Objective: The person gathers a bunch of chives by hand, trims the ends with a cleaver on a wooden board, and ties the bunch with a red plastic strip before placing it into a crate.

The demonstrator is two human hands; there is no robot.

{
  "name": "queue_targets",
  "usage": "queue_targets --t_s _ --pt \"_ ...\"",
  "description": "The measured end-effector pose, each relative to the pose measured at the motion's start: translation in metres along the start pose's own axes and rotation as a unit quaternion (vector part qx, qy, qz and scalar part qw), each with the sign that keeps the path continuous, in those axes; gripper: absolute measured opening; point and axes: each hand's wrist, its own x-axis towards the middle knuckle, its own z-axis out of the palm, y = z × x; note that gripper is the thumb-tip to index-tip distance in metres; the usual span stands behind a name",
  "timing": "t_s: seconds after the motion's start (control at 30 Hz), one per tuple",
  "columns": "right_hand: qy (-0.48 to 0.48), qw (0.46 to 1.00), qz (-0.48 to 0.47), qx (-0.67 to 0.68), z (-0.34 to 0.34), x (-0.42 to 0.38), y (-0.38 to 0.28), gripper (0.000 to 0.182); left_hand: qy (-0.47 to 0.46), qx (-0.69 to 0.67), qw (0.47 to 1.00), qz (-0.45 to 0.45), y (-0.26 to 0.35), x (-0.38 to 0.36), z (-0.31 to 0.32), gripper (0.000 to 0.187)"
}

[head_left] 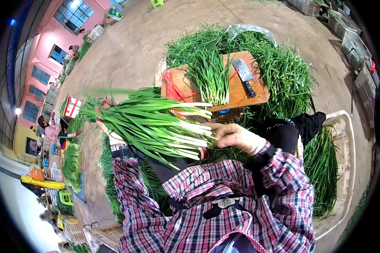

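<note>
A large loose bunch of garlic chives (pixel 156 122) lies across the front of my body, green leaves to the left and pale stalk ends to the right. My left hand (pixel 106 110) is closed around the leafy end, its fingers partly covered by leaves. At the pale ends, my right hand (pixel 237 137) has its fingers bent together on the stalks; exactly what they pinch is hard to see. Just beyond, another bunch of chives (pixel 211 80) rests on a wooden board (pixel 251 63). A cleaver (pixel 243 74) lies on the board's right side, and red ties (pixel 169 86) lie on its left.
Heaps of chives (pixel 283 80) surround the board, with clear plastic (pixel 251 31) behind. A pale crate (pixel 346 168) with more chives stands at my right. Other crates (pixel 354 48) line the far right. Another person (pixel 52 128) sits among greens at the left.
</note>
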Motion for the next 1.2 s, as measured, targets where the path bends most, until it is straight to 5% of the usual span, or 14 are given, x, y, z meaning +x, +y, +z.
queue_targets --t_s 0.07,0.13,0.2,0.23,0.27,0.3,0.33,0.47,0.57,0.67,0.73,0.93,1.13,1.2 --pt "-0.05 0.99 0.037 -0.123 -0.024 -0.02 -0.005 0.015 -0.084 0.023 0.994 -0.064 0.015 0.007 -0.011 0.026" --pt "-0.091 0.832 0.029 -0.547 -0.042 -0.03 0.01 0.017 -0.072 0.056 0.995 -0.049 0.021 0.012 -0.023 0.032" --pt "-0.055 0.715 0.153 -0.68 -0.035 -0.042 0.002 0.029 -0.028 0.022 0.999 -0.023 0.012 0.003 -0.016 0.032" --pt "-0.005 0.715 0.076 -0.695 -0.029 -0.045 0.005 0.037 -0.02 0.064 0.997 -0.043 0.009 0.004 -0.013 0.033" --pt "0.027 0.783 0.018 -0.621 -0.025 -0.047 0.005 0.042 -0.012 0.107 0.993 -0.056 0.009 0.004 -0.009 0.034" --pt "0.055 0.809 0.005 -0.585 -0.014 -0.044 0.001 0.041 -0.032 0.135 0.99 -0.029 -0.008 -0.01 0.009 0.034" --pt "0.078 0.834 -0.009 -0.547 -0.004 -0.04 -0.006 0.039 0.074 0.046 0.996 -0.029 -0.017 -0.012 0.023 0.036" --pt "0.126 0.868 0.001 -0.48 0.032 -0.036 -0.048 0.025 -0.019 0.106 0.994 -0.027 -0.038 -0.006 0.053 0.03" --pt "0.15 0.886 -0.013 -0.438 0.039 -0.04 -0.078 0.021 0.031 0.034 0.999 -0.024 -0.052 -0.003 0.063 0.025" --pt "0.201 0.941 -0.065 -0.263 0.023 -0.041 -0.083 0.045 0.014 0.055 0.997 -0.043 -0.063 -0.007 0.079 0.027" --pt "0.222 0.832 -0.138 -0.489 0.005 -0.037 -0.091 0.081 -0.013 0.07 0.994 -0.077 -0.069 -0.003 0.082 0.035" --pt "0.111 0.851 -0.122 -0.498 -0.008 0.002 -0.064 0.115 -0.122 0.046 0.976 -0.173 -0.107 -0.005 0.109 0.032" --pt "-0.011 0.976 -0.162 -0.148 0.024 0.05 -0.039 0.117 -0.055 0.153 0.95 -0.266 -0.14 -0.022 0.134 0.031" --pt "-0.003 0.973 -0.212 -0.086 0.029 0.052 -0.037 0.111 0.055 0.247 0.905 -0.343 -0.151 -0.038 0.174 0.031"
